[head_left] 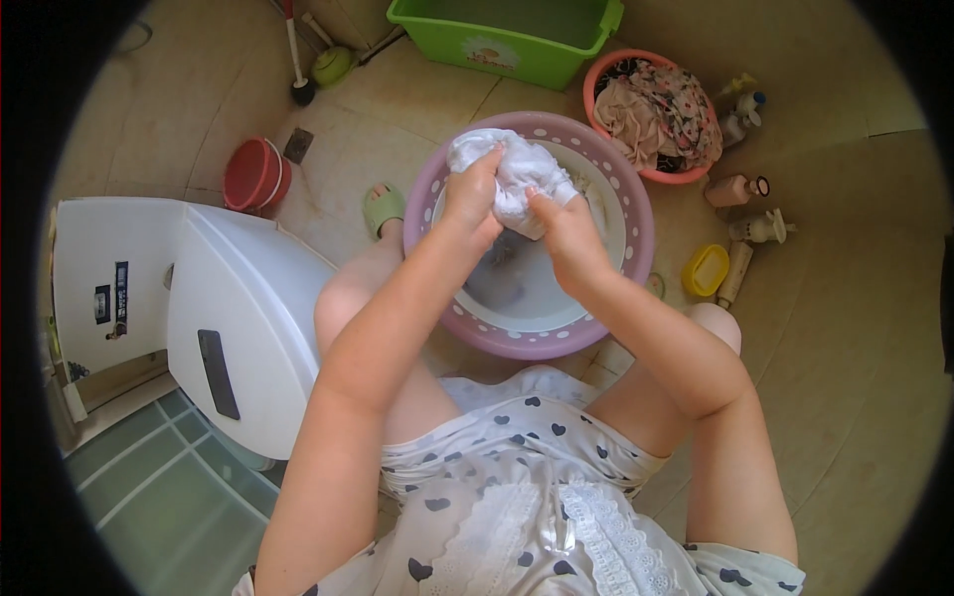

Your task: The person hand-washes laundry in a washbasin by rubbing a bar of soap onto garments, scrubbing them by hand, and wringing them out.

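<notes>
Both my hands grip a bunched white cloth (524, 166) above a round purple basin (641, 214) with a white-dotted rim. My left hand (475, 197) is closed round the cloth's left side, thumb on top. On its lower right, my right hand (568, 233) holds it with the thumb pressed against the fabric. Cloudy water (512, 278) fills the lower part of the basin, and some pale fabric shows near its right inner wall. The cloth's underside is hidden, so I cannot tell whether it touches the water.
A pink basin (708, 171) heaped with clothes stands far right, beside several bottles (737, 191) and a yellow soap dish (706, 270). Behind is a green tub (497, 52). At left are a red bucket (256, 176) and a white toilet (253, 298) with a phone (220, 374) on its lid.
</notes>
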Tool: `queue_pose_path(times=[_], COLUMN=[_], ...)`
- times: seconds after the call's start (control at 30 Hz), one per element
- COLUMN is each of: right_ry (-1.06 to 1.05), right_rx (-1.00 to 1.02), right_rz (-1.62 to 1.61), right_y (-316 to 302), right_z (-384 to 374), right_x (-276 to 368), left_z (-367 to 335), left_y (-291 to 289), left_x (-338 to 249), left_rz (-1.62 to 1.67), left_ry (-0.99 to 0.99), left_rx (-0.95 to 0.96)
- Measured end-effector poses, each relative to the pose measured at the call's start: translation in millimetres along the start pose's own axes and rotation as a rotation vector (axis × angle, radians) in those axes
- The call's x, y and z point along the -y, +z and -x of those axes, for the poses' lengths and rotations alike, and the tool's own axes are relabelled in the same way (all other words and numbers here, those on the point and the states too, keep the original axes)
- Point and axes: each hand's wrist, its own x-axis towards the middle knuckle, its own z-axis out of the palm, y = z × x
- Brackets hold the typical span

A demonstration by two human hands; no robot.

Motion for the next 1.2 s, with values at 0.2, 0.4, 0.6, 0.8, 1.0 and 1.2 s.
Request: queue_pose_path(times=[0.2,0.4,0.6,0.8,1.0,1.2], right_ry=[-0.348,-0.539,-0.916,-0.91,-0.62,0.094], right_rx=[0.035,0.01,0.087,0.191,-0.395,0.022], right_rz=[0.405,1.094,1.409,1.294,0.7,-0.145], right_y=[-5,-7,-10,-29,-26,-15], right_z=[-1,-7,13,31,8,-1], right_x=[-5,15,-1,0,-13,-30], left_z=[7,36,28,23,21,18], left_y=[9,28,12,2,22,26], left_x=[0,2,5,16,35,40], left_rz=[-0.094,-0.008,0.047,-0.087,-0.175,0.065], left_ry=[-0.066,-0.209,-0.378,-0.242,-0.05,-0.076], left_rx=[-0.059,0.055,0.188,0.153,0.008,-0.005])
